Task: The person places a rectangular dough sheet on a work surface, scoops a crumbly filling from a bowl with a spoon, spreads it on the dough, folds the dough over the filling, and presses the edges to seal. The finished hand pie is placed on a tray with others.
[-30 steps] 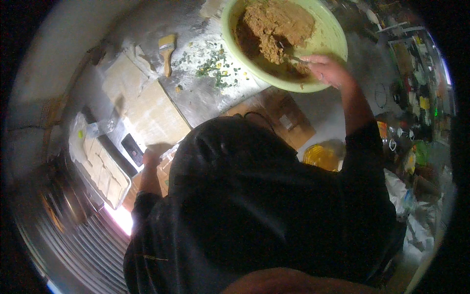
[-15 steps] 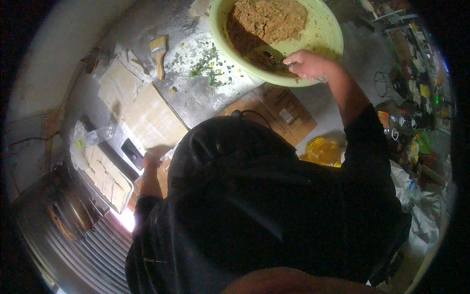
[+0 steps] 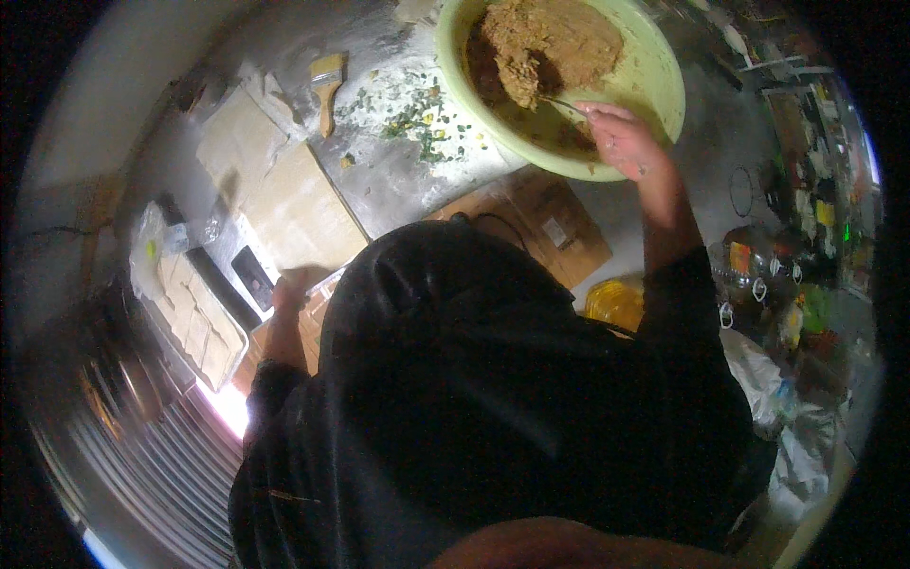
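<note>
One tool in the bowl, its end in soft-looking, likely heavy filling, seems best held where the right hand pinches its handle; left of the bowl, the fingers of the left hand cannot be read.

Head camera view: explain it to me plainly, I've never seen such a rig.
No machine here, just a person working bare-handed. A fisheye camera worn on the head looks down, bending straight edges. The right hand holds a thin grey utensil inside a round, pale-green basin of lumpy brown mixture. The left hand is by a flat, pale rectangular sheet; its grip is unclear. On the grey, powder-dusted surface lie a flat wooden-handled brush and scattered green bits.
</note>
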A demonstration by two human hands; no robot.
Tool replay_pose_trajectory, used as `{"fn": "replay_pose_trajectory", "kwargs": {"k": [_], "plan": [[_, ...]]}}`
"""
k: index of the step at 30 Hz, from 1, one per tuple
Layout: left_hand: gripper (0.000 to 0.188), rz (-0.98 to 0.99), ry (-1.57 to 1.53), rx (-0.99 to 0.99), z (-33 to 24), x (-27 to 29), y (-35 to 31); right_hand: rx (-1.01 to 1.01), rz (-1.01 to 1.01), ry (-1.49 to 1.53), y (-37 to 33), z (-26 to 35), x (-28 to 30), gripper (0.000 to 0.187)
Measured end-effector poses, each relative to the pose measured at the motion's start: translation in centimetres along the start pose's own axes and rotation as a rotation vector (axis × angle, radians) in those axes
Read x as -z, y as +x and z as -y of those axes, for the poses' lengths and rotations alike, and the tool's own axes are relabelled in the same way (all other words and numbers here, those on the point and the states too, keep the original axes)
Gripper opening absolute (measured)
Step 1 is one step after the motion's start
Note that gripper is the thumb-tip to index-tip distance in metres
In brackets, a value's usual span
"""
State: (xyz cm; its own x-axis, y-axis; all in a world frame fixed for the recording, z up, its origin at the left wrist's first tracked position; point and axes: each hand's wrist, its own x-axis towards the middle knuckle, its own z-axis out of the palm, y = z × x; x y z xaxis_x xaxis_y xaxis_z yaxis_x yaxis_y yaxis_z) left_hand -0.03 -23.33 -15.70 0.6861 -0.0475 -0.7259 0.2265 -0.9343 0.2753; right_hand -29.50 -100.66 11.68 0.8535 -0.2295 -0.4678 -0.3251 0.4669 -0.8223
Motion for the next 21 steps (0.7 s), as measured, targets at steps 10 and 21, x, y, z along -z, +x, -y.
{"fn": "replay_pose_trajectory", "kwargs": {"k": [10, 21], "plan": [[0.067, 0.033, 0.064, -0.084, -3.8, 1.3, -4.2, 0.082, -0.266, 0.083, -0.8, 0.2, -4.8, 0.038], [0.051, -0.004, -0.205, -0.587, -3.3, 0.0, -4.7, 0.375, -0.244, -0.450, -1.9, 0.3, -10.6, 0.036]]}}
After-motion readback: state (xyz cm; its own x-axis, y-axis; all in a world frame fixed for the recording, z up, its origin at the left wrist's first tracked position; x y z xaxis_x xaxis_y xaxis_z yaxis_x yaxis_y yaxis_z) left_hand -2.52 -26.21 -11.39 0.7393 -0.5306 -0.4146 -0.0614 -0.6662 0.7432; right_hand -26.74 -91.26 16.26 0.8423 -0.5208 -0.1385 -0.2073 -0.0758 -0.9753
